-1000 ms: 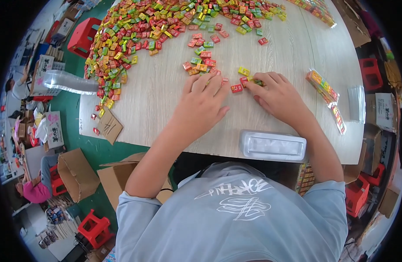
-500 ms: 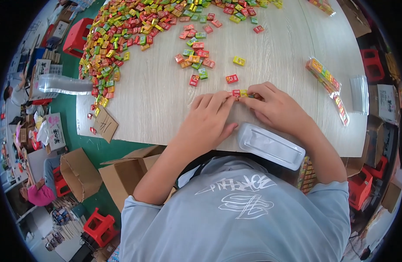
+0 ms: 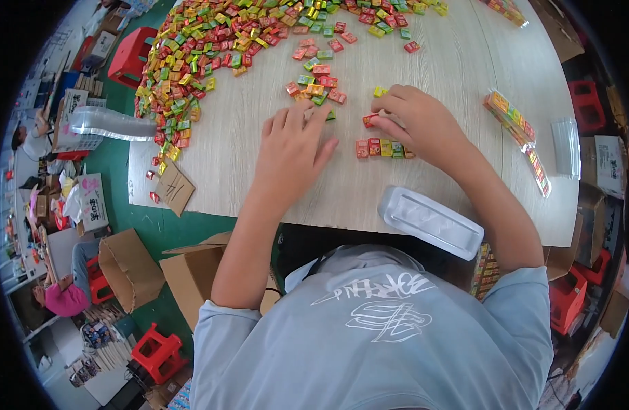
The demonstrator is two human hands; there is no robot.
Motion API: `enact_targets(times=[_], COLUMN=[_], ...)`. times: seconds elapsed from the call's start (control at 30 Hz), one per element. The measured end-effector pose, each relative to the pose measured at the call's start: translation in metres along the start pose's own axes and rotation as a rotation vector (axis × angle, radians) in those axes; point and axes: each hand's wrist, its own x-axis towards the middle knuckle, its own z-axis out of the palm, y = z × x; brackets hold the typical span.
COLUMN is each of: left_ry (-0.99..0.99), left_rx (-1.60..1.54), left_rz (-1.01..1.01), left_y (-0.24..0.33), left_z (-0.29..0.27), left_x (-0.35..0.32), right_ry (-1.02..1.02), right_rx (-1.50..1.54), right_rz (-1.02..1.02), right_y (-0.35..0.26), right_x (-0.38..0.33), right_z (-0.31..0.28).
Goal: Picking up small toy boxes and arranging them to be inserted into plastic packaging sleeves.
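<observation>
A short row of small candy boxes [image 3: 384, 148] in red, yellow and green lies on the table in front of me. Just beyond it, my right hand [image 3: 420, 126] has its thumb and fingertips closed on a small red box [image 3: 370, 120]. A yellow box [image 3: 380, 91] shows partly past those fingers. My left hand [image 3: 287, 154] is open, fingers spread, reaching to the near end of a loose cluster of boxes [image 3: 321, 80]; its fingertips partly cover a green one. A white plastic tray [image 3: 431, 222] rests at the table's near edge, below my right wrist.
A large heap of coloured boxes [image 3: 191, 68] covers the far left. Stacked clear trays [image 3: 113, 124] jut over the left edge near a cardboard piece [image 3: 174, 188]. Filled clear packs [image 3: 509, 116] and clear sleeves [image 3: 566, 148] lie right. Open cartons [image 3: 198, 273] and red stools [image 3: 157, 354] stand below.
Both hands have left the row of boxes, exposing it. My left hand moved left and away from me to the cluster; my right hand moved forward onto the red box.
</observation>
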Motion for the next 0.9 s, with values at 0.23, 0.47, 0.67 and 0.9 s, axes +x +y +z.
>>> enact_targets(times=[0.23,0.47,0.67,0.9], left_ry=[-0.048,-0.050,-0.066,-0.056], left_rx=[-0.195,-0.384,-0.414,-0.334], left_rz=[-0.009,-0.027,0.031,0.023], left_y=[-0.004,0.007,0.016,0.011], left_z=[-0.008,-0.006,-0.003,-0.006], left_x=[-0.014,-0.028,-0.017,-0.021], right_ry=[-0.080,-0.216,-0.179,-0.219], right_rx=[0.062,0.201,0.207,0.252], right_rz=[0.145,0.228,0.251,0.332], right_y=[0.010,0.007,0.009,-0.002], right_x=[-0.018,-0.056,-0.062,-0.077], right_z=[-0.010,-0.039,-0.039,-0.038])
